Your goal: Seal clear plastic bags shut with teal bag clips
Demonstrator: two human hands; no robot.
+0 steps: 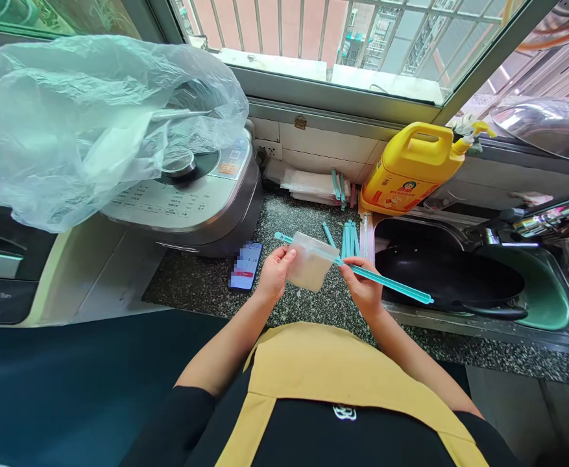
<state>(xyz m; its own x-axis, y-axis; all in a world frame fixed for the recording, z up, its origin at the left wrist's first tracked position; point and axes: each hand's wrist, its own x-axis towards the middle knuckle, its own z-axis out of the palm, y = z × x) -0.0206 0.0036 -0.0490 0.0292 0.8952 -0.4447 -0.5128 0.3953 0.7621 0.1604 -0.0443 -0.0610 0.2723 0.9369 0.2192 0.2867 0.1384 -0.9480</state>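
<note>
My left hand [275,271] is closed on the left edge of a small clear plastic bag [309,263] holding something pale. A long teal sealing stick [386,281] runs across the bag's top edge, and my right hand [363,288] pinches it at the bag's right side. The stick reaches out over the sink to the right. Both hands hover over the speckled granite counter [201,285].
Several more teal sticks [349,237] lie on the counter behind the bag, with a stack of bags [311,186] by the wall. A phone [246,265], a rice cooker [201,194] under a plastic bag, a yellow jug [411,170] and a black wok [452,275] in the sink surround the hands.
</note>
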